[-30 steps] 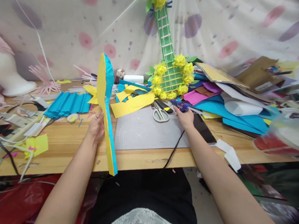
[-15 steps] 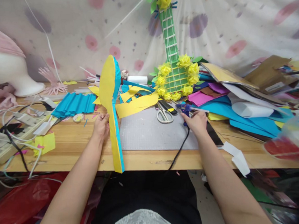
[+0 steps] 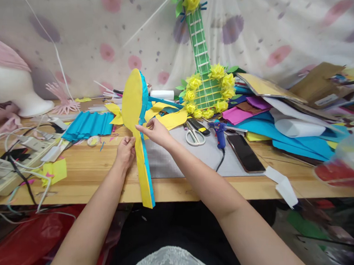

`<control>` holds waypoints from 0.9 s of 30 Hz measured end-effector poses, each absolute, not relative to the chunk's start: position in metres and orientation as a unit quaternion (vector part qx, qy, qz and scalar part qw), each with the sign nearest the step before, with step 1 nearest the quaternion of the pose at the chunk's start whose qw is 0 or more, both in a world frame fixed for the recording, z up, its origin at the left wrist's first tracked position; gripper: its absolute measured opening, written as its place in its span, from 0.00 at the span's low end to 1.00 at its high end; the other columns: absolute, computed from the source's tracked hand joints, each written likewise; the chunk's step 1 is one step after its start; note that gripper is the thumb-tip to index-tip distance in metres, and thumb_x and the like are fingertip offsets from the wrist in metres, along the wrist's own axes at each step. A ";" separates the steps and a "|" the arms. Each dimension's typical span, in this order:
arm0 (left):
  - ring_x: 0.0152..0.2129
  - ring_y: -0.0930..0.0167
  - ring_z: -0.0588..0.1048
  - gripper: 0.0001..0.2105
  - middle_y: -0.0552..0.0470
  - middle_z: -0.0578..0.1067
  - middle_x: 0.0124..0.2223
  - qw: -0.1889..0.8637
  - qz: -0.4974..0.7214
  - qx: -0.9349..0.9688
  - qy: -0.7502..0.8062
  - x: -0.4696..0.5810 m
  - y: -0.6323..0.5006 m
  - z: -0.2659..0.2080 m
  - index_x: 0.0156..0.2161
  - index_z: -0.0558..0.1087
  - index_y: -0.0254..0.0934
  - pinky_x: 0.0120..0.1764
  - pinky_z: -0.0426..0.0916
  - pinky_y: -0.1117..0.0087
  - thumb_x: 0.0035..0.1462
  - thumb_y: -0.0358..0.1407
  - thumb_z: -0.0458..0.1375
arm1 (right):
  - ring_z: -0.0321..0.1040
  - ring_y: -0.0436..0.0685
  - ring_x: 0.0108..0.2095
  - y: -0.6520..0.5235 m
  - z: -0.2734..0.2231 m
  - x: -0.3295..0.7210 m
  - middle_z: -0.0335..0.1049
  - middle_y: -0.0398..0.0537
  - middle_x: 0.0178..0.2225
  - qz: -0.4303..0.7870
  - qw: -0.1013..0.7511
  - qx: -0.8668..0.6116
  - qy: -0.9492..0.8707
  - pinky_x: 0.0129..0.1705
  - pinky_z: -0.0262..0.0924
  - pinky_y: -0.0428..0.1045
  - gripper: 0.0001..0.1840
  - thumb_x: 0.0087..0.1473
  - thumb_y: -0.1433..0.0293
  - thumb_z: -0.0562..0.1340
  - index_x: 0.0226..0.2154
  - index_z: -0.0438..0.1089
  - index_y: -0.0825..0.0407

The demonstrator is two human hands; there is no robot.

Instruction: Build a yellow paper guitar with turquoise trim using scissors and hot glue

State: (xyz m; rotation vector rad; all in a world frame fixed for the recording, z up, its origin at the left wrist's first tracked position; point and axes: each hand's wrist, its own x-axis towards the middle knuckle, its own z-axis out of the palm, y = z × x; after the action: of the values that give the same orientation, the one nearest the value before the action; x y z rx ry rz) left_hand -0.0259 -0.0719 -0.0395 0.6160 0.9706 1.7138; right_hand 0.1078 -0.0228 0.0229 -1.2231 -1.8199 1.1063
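Observation:
Upright in front of me is a spoon-shaped paper craft [image 3: 132,96], yellow on its face and blue along its side edge. My left hand [image 3: 125,151] is closed on the left edge of its neck. My right hand [image 3: 155,132] reaches across to the neck's other side, thumb and fingers around the blue edge, so both hands grip it. A blue glue gun [image 3: 220,136] with a clear glue stick lies on the grey cutting mat [image 3: 175,160]. White-handled scissors [image 3: 195,137] and a black cutter [image 3: 199,126] lie beside it.
A green paper guitar [image 3: 207,86] with yellow flowers leans at the back. A phone [image 3: 245,153] lies on the mat's right side. Coloured sheets [image 3: 284,132] pile up at right. Pleated blue paper [image 3: 88,124], a power strip [image 3: 21,160] with cables and a mannequin head [image 3: 16,80] occupy the left.
My right hand has let go of the glue gun, leaving it on the mat, and moved left onto the craft's neck. The craft has shifted slightly to the right with my left hand.

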 end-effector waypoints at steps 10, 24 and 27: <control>0.25 0.76 0.74 0.22 0.60 0.71 0.24 0.533 0.697 0.264 0.400 -0.029 -0.068 -0.048 0.24 0.52 0.37 0.32 0.67 0.75 0.41 0.30 0.67 | 0.55 0.44 0.17 -0.014 0.010 0.101 0.55 0.32 0.16 0.705 0.320 -0.291 -0.562 0.19 0.51 0.40 0.22 0.45 0.60 0.67 0.25 0.52 0.50; 0.24 0.72 0.75 0.21 0.58 0.73 0.24 0.533 0.701 0.274 0.387 -0.028 -0.066 -0.047 0.23 0.54 0.38 0.33 0.69 0.70 0.41 0.33 0.67 | 0.56 0.45 0.16 -0.025 0.003 0.101 0.54 0.32 0.16 0.648 0.331 -0.291 -0.621 0.17 0.51 0.41 0.21 0.47 0.56 0.64 0.26 0.52 0.49; 0.24 0.72 0.75 0.22 0.57 0.74 0.25 0.534 0.694 0.274 0.398 -0.028 -0.067 -0.045 0.23 0.53 0.38 0.32 0.69 0.70 0.40 0.35 0.68 | 0.56 0.44 0.17 -0.023 -0.004 0.100 0.55 0.31 0.16 0.670 0.320 -0.248 -0.623 0.18 0.51 0.40 0.22 0.47 0.55 0.63 0.25 0.51 0.50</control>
State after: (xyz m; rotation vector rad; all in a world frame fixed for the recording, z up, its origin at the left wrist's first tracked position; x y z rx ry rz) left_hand -0.0284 -0.0669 -0.0452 0.6526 0.9494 1.6539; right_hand 0.0998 -0.0231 -0.0039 -0.6519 -1.6358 1.7593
